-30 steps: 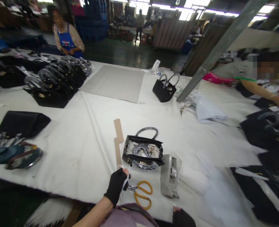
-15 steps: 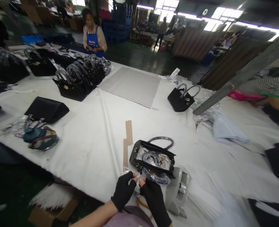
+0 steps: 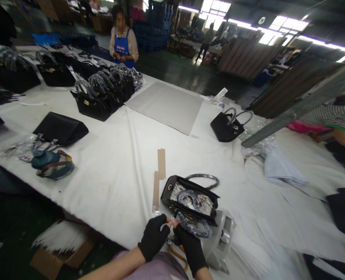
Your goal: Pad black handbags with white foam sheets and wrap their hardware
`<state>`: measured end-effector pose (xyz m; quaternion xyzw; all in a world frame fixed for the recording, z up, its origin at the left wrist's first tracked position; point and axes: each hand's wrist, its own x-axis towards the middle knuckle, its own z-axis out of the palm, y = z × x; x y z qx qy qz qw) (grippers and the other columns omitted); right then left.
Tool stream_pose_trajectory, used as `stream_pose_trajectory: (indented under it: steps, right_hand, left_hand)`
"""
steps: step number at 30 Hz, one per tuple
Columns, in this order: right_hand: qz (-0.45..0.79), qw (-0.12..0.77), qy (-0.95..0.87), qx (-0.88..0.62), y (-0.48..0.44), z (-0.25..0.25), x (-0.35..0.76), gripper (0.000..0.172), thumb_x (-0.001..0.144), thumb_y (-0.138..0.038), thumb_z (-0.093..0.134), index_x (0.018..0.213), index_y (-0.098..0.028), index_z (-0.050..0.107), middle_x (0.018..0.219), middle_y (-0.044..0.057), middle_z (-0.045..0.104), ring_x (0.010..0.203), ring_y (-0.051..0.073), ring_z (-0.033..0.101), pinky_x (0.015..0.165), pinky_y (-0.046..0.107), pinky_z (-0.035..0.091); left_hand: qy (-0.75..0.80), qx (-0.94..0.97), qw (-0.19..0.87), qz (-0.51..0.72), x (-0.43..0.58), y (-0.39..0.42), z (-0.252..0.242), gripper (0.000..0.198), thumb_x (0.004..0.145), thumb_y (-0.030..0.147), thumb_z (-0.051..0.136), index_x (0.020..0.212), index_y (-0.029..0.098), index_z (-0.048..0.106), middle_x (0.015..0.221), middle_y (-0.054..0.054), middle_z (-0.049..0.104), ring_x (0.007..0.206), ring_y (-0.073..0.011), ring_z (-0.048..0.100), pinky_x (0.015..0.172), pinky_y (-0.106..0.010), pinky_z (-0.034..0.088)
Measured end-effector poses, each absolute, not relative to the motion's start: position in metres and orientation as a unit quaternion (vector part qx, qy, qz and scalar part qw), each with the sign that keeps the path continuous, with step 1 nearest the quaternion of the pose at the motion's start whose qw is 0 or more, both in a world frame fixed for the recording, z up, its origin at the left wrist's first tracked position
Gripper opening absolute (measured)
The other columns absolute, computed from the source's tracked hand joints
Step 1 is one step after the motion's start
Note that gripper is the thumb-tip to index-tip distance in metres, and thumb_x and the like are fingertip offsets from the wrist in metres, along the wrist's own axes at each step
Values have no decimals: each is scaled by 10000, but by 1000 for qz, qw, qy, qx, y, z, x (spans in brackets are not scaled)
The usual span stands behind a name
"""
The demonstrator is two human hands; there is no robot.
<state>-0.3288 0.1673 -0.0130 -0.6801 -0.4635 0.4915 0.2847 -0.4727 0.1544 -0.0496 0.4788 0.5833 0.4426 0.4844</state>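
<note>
My left hand (image 3: 155, 236) and my right hand (image 3: 188, 244), both in black fingerless gloves, meet fingertip to fingertip at the near edge of the table. Their fingers are pinched together on something small and pale that I cannot make out. Just beyond them lies an open black handbag (image 3: 191, 198), with its pale lining and a coiled, plastic-wrapped strap (image 3: 188, 199) showing inside. One wrapped handle (image 3: 194, 226) droops toward my right hand. To the right of that hand stands a grey tape dispenser (image 3: 220, 241). An orange loop (image 3: 176, 254) is partly hidden below my hands.
Brown card strips (image 3: 157, 181) lie left of the handbag. A grey sheet (image 3: 166, 107) covers the table's far part. Several black handbags (image 3: 102, 95) stand at the far left, another bag (image 3: 226, 126) at the right. A slanted post (image 3: 301, 105) rises there. A person in a blue apron (image 3: 122, 46) stands beyond.
The whole view has shifted slightly, moving the far scene to the right. My hands stay close together near the handbag, their fingertips a little nearer each other.
</note>
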Motion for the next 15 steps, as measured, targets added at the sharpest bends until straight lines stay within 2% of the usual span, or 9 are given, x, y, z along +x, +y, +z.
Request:
stream_pose_trajectory:
  steps: [3, 6, 9, 12, 14, 15]
  right_hand:
    - [490, 278, -430, -706, 165, -21, -330, 377, 686, -577, 657, 736, -204, 687, 790, 63, 726, 843, 263, 667, 772, 381, 548]
    - [566, 311, -385, -660, 162, -30, -328, 364, 684, -530, 702, 852, -207, 703, 934, 57, 732, 944, 250, 661, 876, 378, 534]
    - [591, 332, -369, -636, 159, -37, -326, 387, 682, -513, 718, 922, -209, 710, 1028, 60, 721, 1013, 244, 645, 934, 382, 514]
    - [569, 306, -401, -649, 159, -39, -324, 399, 716, -562, 666, 887, -204, 709, 960, 69, 727, 921, 241, 661, 875, 393, 540]
    - [557, 287, -439, -644, 159, -40, -321, 392, 728, -584, 638, 845, -217, 710, 942, 61, 726, 953, 242, 655, 900, 398, 532]
    - [552, 280, -459, -637, 160, -41, -319, 385, 729, -589, 632, 831, -227, 711, 941, 54, 726, 990, 242, 647, 930, 400, 518]
  left_hand:
    - [570, 490, 496, 435, -473, 157, -50, 289, 833, 439, 546, 821, 202, 711, 827, -77, 713, 825, -248, 647, 776, -344, 497]
    - [560, 502, 503, 425, -472, 156, -49, 289, 868, 423, 510, 806, 198, 681, 793, -57, 704, 784, -218, 649, 743, -314, 486]
    - [587, 493, 492, 413, -471, 152, -48, 299, 867, 442, 529, 1003, 204, 651, 788, -45, 702, 763, -213, 655, 709, -309, 488]
    - [607, 512, 453, 405, -471, 147, -49, 379, 857, 422, 549, 1174, 228, 624, 973, -77, 721, 921, -247, 657, 844, -361, 480]
    - [597, 525, 452, 404, -470, 148, -48, 320, 865, 394, 530, 1102, 237, 677, 1066, -84, 711, 1015, -260, 634, 931, -387, 445]
    - [588, 522, 469, 403, -470, 150, -47, 295, 867, 390, 521, 1041, 229, 698, 1045, -83, 717, 1000, -258, 637, 925, -386, 448]
